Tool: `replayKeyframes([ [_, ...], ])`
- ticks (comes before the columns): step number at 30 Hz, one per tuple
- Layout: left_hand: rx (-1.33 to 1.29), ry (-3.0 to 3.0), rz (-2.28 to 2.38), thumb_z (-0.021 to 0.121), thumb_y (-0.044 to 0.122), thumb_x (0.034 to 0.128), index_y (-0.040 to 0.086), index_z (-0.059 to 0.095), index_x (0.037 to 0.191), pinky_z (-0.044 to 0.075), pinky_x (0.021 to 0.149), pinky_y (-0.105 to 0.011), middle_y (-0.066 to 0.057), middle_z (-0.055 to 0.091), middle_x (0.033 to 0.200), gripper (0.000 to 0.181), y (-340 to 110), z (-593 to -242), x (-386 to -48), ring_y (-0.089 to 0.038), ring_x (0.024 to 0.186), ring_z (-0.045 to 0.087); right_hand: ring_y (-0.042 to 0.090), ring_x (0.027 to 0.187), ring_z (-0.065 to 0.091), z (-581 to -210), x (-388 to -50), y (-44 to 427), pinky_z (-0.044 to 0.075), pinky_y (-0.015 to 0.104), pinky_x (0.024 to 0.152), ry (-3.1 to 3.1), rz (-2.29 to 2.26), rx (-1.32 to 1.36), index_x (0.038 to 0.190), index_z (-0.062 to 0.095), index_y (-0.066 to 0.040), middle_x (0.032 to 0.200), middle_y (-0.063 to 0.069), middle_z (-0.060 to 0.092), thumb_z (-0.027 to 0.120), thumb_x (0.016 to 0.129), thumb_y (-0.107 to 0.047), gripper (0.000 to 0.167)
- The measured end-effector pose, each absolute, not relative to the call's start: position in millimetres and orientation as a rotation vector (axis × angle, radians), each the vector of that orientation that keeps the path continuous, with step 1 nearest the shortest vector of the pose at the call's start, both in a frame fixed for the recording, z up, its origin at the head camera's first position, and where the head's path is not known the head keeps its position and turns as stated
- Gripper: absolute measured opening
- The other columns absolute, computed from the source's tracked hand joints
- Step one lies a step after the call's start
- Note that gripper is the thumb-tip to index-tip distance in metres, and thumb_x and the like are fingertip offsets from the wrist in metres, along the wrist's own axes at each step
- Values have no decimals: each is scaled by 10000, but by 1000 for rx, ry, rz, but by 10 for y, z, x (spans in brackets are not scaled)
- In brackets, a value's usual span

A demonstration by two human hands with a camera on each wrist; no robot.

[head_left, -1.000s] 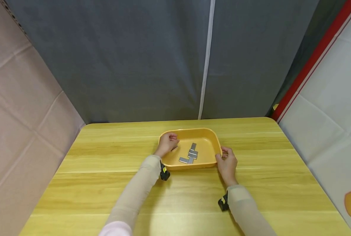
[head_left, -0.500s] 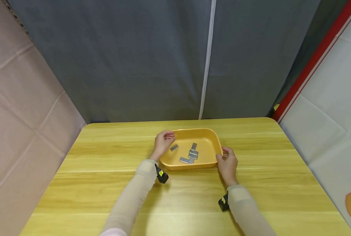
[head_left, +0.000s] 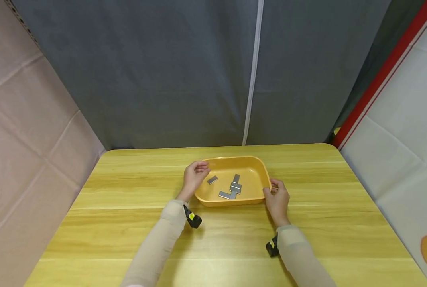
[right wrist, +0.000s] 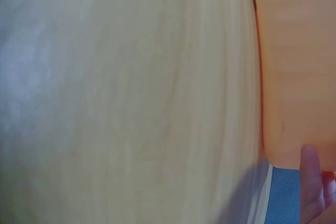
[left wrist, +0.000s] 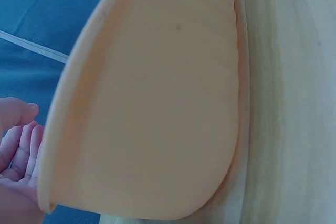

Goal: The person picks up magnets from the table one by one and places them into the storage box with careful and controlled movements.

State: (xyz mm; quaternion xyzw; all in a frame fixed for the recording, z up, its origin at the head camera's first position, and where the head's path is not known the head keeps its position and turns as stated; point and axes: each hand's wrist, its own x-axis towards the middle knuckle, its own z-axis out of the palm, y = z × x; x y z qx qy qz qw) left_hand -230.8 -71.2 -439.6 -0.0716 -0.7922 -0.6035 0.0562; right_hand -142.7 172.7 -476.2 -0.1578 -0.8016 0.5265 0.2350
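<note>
A shallow yellow-orange plastic tray [head_left: 254,175] stands on the table. Several small silver rectangular blocks [head_left: 235,185] lie touching in a cluster on its floor. One more silver block [head_left: 212,180] lies apart, near the left end. My left hand [head_left: 194,176] is over the tray's left rim, its fingers loosely bent and holding nothing; in the left wrist view the hand [left wrist: 20,156] shows beside the tray wall [left wrist: 152,103]. At the tray's right end, my right hand [head_left: 278,201] pinches the rim, and the right wrist view shows its thumb [right wrist: 311,182] against the outer wall.
The wood-grain table [head_left: 227,247] extends around the tray. A dark grey curtain [head_left: 163,79] hangs behind its far edge. Pale cloth panels stand left [head_left: 37,131] and right [head_left: 400,159].
My left hand has drawn back leftward from inside the tray to its left rim. The lone silver block, partly hidden under that hand before, shows fully. My right hand stays put.
</note>
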Motion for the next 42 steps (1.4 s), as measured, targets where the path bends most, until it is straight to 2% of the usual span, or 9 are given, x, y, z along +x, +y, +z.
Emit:
replayKeyframes([
  [12, -276, -2424, -1875, 645, 7, 775, -94, 584, 983, 476, 655, -199, -138, 605, 866, 239, -772, -4401, -2077, -175, 751, 570, 286, 816, 579, -4760, -1439, 1732, 382, 68, 584, -2196, 1458, -448, 1064, 548, 46, 955, 217, 575, 541, 757, 7, 309],
  [15, -334, -2420, -1885, 637, -8, 778, -91, 583, 971, 478, 653, -208, -161, 598, 868, 217, -771, -4360, -1984, -215, 761, 570, 278, 810, 577, -4755, -1444, 1735, 389, 77, 567, -2197, 1470, -454, 1069, 547, 43, 957, 211, 573, 533, 757, 5, 314],
  [20, -450, -2425, -1814, 610, -57, 782, -113, 570, 956, 485, 687, -302, -246, 582, 874, 188, -729, -4211, -1819, -324, 783, 562, 257, 803, 572, -4751, -1446, 1729, 391, 87, 555, -2194, 1480, -476, 1073, 547, 32, 966, 198, 571, 525, 758, -8, 318],
  [23, -451, -2412, -1787, 610, -64, 778, -118, 570, 955, 482, 696, -334, -256, 582, 870, 189, -723, -4197, -1795, -336, 777, 559, 258, 811, 574, -4755, -1442, 1720, 387, 83, 558, -2197, 1486, -472, 1072, 546, 29, 974, 197, 570, 529, 759, -17, 316],
  [31, -396, -2373, -1706, 654, 11, 771, -79, 584, 971, 482, 689, -256, -135, 610, 845, 230, -794, -4556, -1913, -201, 741, 572, 254, 826, 570, -4765, -1463, 1679, 387, 76, 565, -2208, 1514, -453, 1074, 541, 27, 983, 195, 568, 537, 764, -23, 314],
  [38, -457, -2379, -1462, 675, 8, 742, -41, 605, 943, 475, 675, -293, -106, 601, 856, 218, -821, -4662, -1874, -184, 729, 555, 261, 810, 572, -4784, -1477, 1639, 379, 74, 570, -2206, 1499, -428, 1062, 546, 32, 964, 199, 575, 542, 756, -14, 309],
  [42, -516, -2360, -1333, 681, 36, 751, -44, 603, 926, 471, 668, -276, -78, 588, 840, 207, -814, -4697, -1879, -169, 726, 547, 265, 811, 573, -4776, -1497, 1651, 390, 82, 588, -2207, 1492, -414, 1062, 545, 33, 965, 204, 575, 540, 756, -14, 309],
])
